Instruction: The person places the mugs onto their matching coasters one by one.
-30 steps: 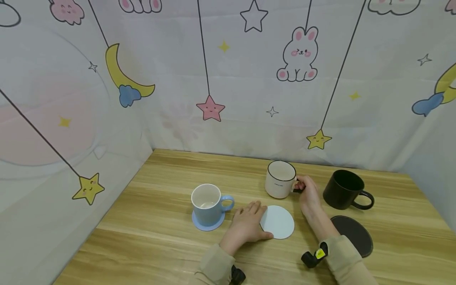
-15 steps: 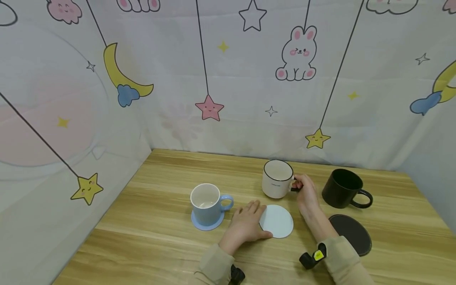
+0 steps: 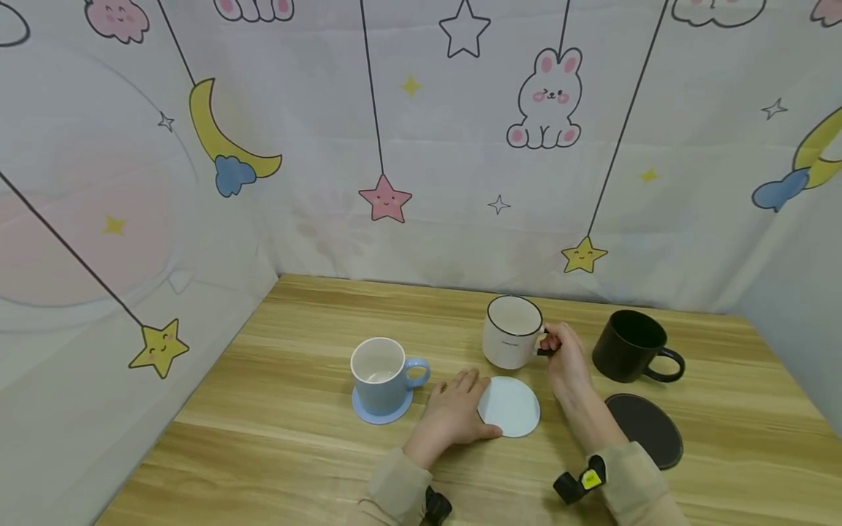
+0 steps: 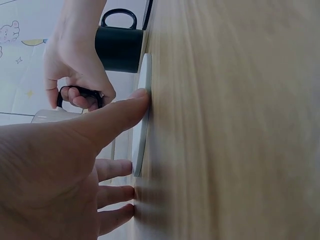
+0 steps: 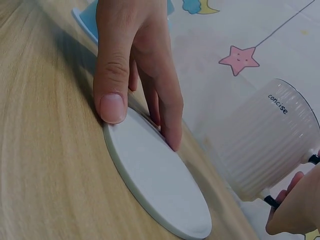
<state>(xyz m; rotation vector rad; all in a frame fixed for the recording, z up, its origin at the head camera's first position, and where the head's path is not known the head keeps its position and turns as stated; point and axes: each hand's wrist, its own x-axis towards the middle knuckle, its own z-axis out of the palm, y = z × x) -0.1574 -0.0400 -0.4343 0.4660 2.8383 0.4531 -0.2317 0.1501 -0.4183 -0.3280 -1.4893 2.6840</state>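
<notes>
In the head view my left hand (image 3: pixel 454 413) lies at the left side of a round white coaster (image 3: pixel 509 407), thumb and fingers spread and touching its rim. The left wrist view shows the thumb on the near edge of the coaster (image 4: pixel 142 125), fairly straight fingers beyond. My right hand (image 3: pixel 569 365) grips the handle of a white mug (image 3: pixel 511 340) with a dark rim, just behind the coaster. The mug (image 5: pixel 267 142) is upright; whether its base touches the table cannot be told.
Left of my left hand, a light blue mug (image 3: pixel 380 380) stands on a blue coaster (image 3: pixel 381 416). A black mug (image 3: pixel 628 347) stands at the right, with a black coaster (image 3: pixel 647 431) in front, partly behind my right sleeve. A patterned curtain (image 3: pixel 434 248) hangs behind the table.
The white mug, in my right hand's grip, has shifted slightly left. My left hand stays at the white coaster. The head view has drifted a little.
</notes>
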